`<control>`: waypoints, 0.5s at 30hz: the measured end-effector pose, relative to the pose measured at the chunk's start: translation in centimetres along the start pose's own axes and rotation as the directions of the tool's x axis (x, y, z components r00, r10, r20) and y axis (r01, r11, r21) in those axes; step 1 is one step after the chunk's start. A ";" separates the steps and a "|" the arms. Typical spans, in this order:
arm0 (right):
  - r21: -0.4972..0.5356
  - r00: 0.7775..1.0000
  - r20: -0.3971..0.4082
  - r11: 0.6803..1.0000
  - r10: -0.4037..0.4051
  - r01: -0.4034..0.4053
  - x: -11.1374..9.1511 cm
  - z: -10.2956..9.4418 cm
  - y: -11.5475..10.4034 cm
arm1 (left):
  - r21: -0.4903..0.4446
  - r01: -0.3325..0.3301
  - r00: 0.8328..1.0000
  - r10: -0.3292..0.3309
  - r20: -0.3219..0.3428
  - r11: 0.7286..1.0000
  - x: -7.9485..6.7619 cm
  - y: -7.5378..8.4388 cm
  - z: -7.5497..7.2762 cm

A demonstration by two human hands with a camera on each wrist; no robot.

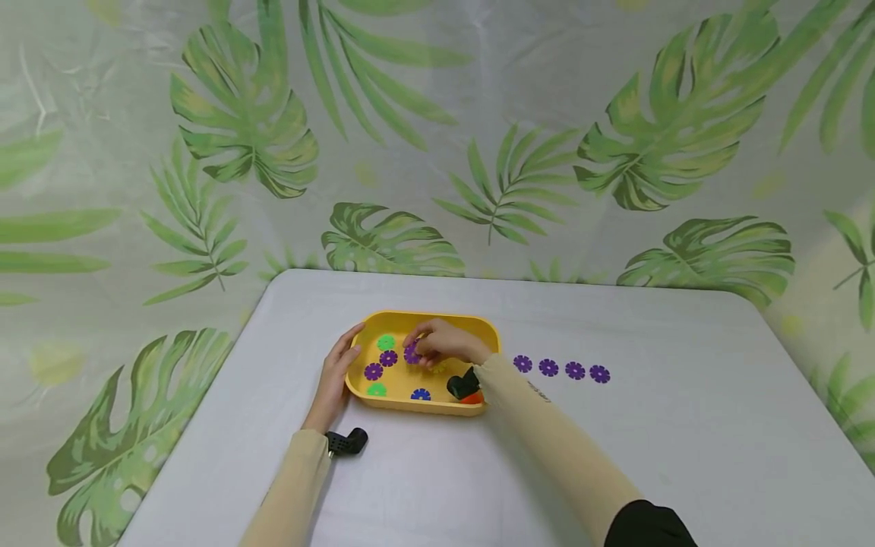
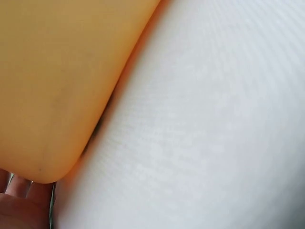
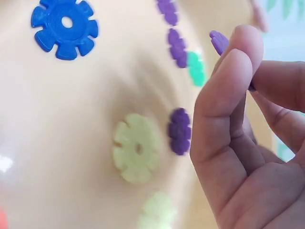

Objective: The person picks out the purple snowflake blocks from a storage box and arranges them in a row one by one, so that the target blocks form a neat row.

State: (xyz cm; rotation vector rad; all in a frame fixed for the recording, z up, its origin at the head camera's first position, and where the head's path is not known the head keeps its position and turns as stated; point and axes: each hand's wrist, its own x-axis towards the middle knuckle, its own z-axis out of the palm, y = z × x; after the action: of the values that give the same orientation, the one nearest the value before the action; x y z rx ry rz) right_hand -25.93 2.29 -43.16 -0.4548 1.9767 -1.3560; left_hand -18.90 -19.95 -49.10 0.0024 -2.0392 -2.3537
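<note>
A yellow plastic tray (image 1: pixel 424 406) sits on the white table with toothed flower-shaped discs inside. My left hand (image 1: pixel 335 376) holds the tray's left end, its thumb at the rim; the left wrist view shows fingers (image 2: pixel 35 193) against the tray's side. Above the tray floor, my right hand (image 1: pixel 447 342) pinches a purple flower disc (image 3: pixel 218 42) between thumb and fingertips, which cover most of it. Below that hand lie another purple disc (image 3: pixel 179 131) and a pale yellow disc (image 3: pixel 137 148). A blue disc (image 1: pixel 420 394) is near the tray's front wall.
Four purple discs, the first of them here (image 1: pixel 522 364), form a row on the table right of the tray. Green discs (image 1: pixel 386 343) lie in the tray's left part, an orange-red piece (image 1: pixel 472 398) in its front right corner. A leaf-patterned curtain (image 1: pixel 506 190) hangs behind the table.
</note>
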 end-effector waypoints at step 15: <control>0.007 0.983 -0.179 0.999 -0.035 0.037 -9.5 -9.0 3.5 | 0.008 -0.042 0.999 0.042 0.004 0.999 0.2 -1.1 -0.3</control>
State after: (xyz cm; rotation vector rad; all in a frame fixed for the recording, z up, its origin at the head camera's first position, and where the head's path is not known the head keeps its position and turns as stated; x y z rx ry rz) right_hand -25.31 15.71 -41.16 -0.3768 2.1132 -1.4739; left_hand -19.09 -20.06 -50.18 -0.0438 -2.0300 -2.3225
